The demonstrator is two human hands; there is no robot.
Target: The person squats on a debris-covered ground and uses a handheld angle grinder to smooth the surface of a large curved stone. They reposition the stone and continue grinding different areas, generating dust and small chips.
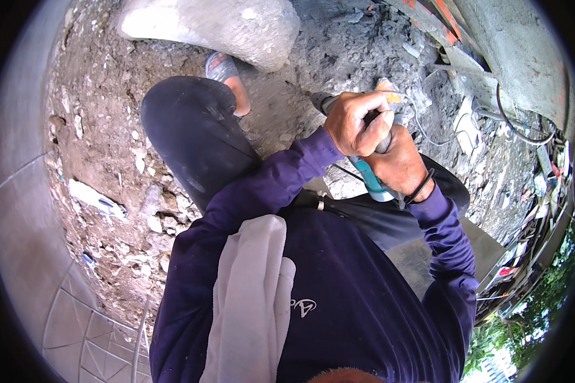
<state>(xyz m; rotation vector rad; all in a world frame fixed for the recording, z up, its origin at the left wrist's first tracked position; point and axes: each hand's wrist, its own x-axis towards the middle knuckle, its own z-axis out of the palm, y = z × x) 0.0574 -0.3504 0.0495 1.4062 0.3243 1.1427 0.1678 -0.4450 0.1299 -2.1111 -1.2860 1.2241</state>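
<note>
A teal power tool [372, 181] with a dark grip is between my two hands, low over the rubble in front of me. My left hand [359, 122] is closed around the dark grip at its upper part. Just right of it and a little nearer, my right hand [399, 161] wraps round the tool's body; a dark band circles that wrist. My fingers and the dusty ground hide the tool's working end. Past my hands lies a small orange piece [391, 94], and a thin cable [421, 121] runs beside it.
A large pale concrete block [211, 29] lies ahead, near a sandalled foot [225, 71]. A concrete mass [524, 51] stands at the far right, by a black hose [524, 135]. Scrap and debris [543, 217] line the right side. Broken stones [153, 223] cover the ground at left.
</note>
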